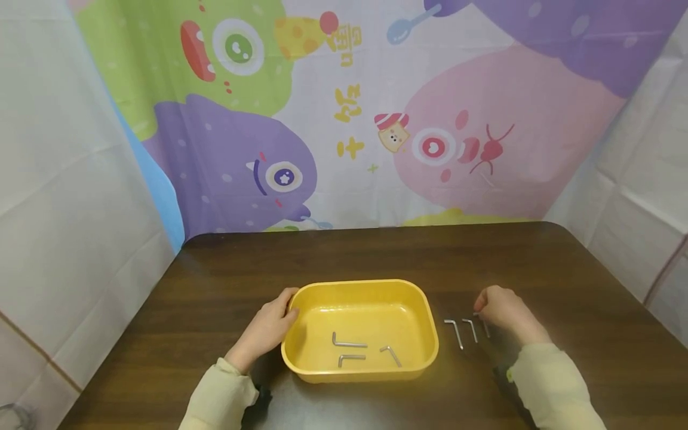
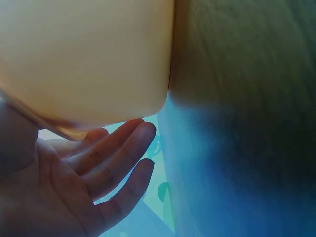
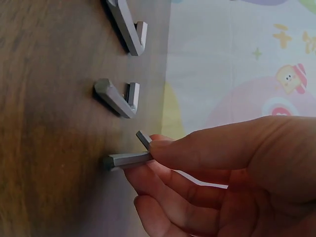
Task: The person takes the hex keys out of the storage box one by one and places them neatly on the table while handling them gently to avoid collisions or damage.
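Observation:
A yellow plastic basin (image 1: 360,376) stands on the dark table, and my left hand (image 1: 269,325) grips its left rim. The thumb is over the rim while the other fingers lie along the outer wall, as the left wrist view shows. Inside lie three L-shaped hex keys, a long hex key (image 1: 350,344) among them. To the right of the basin, my right hand (image 1: 502,310) pinches another hex key (image 3: 129,159) near its bend between thumb and fingers. Its long arm slants down toward the tabletop. Two more hex keys lie beside it, a larger one (image 1: 455,334) and a smaller one (image 1: 470,330).
The brown wooden table (image 1: 242,257) runs back to a cartoon-printed curtain (image 1: 355,197) hanging behind it. White sheeting (image 1: 70,179) covers the left side, with similar sheeting on the right.

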`<state>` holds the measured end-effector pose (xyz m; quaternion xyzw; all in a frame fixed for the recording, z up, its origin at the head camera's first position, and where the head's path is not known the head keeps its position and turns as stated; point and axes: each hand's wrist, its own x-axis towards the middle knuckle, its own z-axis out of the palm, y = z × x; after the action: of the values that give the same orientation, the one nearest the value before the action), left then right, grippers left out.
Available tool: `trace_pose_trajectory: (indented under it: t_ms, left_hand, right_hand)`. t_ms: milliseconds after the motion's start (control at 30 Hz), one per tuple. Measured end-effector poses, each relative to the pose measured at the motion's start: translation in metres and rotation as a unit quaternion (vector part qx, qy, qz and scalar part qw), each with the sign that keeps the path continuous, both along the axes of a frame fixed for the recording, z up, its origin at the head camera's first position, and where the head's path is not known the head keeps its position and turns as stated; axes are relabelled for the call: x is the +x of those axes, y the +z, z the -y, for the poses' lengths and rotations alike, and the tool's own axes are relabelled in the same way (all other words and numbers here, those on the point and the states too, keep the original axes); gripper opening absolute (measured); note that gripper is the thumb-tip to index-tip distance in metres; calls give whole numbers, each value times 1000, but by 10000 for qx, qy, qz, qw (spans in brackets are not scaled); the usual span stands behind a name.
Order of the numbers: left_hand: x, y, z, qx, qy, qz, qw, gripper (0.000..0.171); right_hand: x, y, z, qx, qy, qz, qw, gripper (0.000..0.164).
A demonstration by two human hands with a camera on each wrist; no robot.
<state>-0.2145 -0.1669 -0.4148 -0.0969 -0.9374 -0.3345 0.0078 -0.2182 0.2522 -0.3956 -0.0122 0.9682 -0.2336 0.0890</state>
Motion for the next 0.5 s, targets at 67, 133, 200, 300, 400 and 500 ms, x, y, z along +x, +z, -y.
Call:
trace_pose_trajectory:
  t_ms: [67, 133, 200, 300, 400, 500]
  left_hand:
    - [0, 0, 0, -5, -4, 0, 10000, 34]
    - [1, 0, -1, -3, 0, 24, 10000, 34]
    - [2, 0, -1, 0, 10, 51, 10000, 35]
    - [2, 1, -1, 6, 23, 73, 10000, 35]
    - [2, 2, -1, 19, 19, 72, 10000, 36]
    - [2, 3, -1, 8, 4, 66, 10000, 36]
  right_hand:
    - [-1, -2, 0, 24, -52, 52, 10000, 10]
    - [-1, -4, -1, 53, -94, 91, 9999, 9]
    - [-1, -6, -1, 85, -114, 90, 9999, 9]
    - [-2, -7, -2, 135, -78, 41, 9999, 10]
    - [-2, -8, -3, 196, -57, -20, 9998, 9]
    - [-3, -8, -3, 271, -82, -55, 9996, 7]
